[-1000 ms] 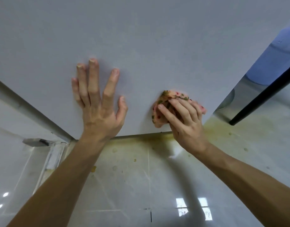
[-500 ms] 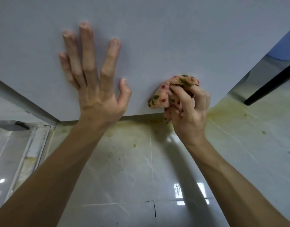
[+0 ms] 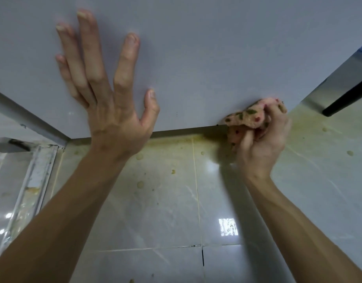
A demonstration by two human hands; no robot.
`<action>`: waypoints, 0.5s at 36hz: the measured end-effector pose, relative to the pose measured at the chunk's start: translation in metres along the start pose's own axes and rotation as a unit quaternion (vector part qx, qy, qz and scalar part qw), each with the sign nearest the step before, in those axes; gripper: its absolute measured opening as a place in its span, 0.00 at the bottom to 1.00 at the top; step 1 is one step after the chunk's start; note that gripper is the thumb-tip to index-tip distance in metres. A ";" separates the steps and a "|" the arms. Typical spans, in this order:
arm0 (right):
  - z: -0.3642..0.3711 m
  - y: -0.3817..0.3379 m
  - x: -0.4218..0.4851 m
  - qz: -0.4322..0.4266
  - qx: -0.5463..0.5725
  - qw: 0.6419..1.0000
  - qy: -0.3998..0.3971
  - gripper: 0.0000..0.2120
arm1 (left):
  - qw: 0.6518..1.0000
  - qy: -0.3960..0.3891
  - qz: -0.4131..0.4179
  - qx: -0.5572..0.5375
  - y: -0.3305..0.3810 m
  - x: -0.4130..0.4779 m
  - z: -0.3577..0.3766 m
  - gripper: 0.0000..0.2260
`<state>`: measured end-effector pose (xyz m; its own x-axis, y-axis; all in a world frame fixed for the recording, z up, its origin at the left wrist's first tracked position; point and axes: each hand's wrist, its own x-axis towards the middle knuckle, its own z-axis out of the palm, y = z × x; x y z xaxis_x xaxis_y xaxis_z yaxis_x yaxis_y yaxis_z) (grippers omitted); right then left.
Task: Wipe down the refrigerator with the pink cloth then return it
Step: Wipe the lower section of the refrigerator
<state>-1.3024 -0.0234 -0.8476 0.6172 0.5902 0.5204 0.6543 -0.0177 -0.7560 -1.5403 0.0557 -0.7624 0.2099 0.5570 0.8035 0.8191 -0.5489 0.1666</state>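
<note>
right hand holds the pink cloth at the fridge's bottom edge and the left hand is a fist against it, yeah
No fist: in the head view the left hand lies open, fingers straight and spread, on the refrigerator. The right hand does hold the pink cloth at its bottom edge.
</note>
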 end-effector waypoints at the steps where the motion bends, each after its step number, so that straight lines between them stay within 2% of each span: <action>1: 0.006 -0.008 -0.006 0.001 0.007 1.000 -0.005 0.24 | 1.000 -0.001 0.001 0.002 -0.001 0.000 0.000 0.29; 3: 0.022 -0.020 -0.023 -0.008 0.017 0.999 -0.037 0.23 | 1.000 -0.001 0.002 0.003 -0.001 -0.001 -0.001 0.30; 7: 0.062 -0.041 -0.061 -0.055 0.027 0.987 -0.151 0.18 | 1.000 -0.001 0.002 0.000 -0.003 -0.007 0.000 0.30; 9: 0.072 -0.047 -0.068 -0.062 0.025 0.982 -0.176 0.16 | 1.000 0.000 0.000 -0.001 -0.004 -0.009 0.001 0.30; 14: 0.054 -0.043 -0.057 -0.074 0.022 0.984 -0.159 0.10 | 1.000 0.003 0.002 -0.001 -0.007 -0.012 0.001 0.31; 18: 0.028 -0.032 -0.033 0.039 0.031 0.997 -0.066 0.13 | 1.000 0.008 0.001 0.001 -0.008 -0.014 0.002 0.30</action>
<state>-1.3556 -0.0196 -0.8518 0.5995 0.6903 0.4051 0.5754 -0.0199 -0.8177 -1.5491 0.0537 -0.7766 0.2036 0.5462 0.8125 0.8196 -0.5491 0.1638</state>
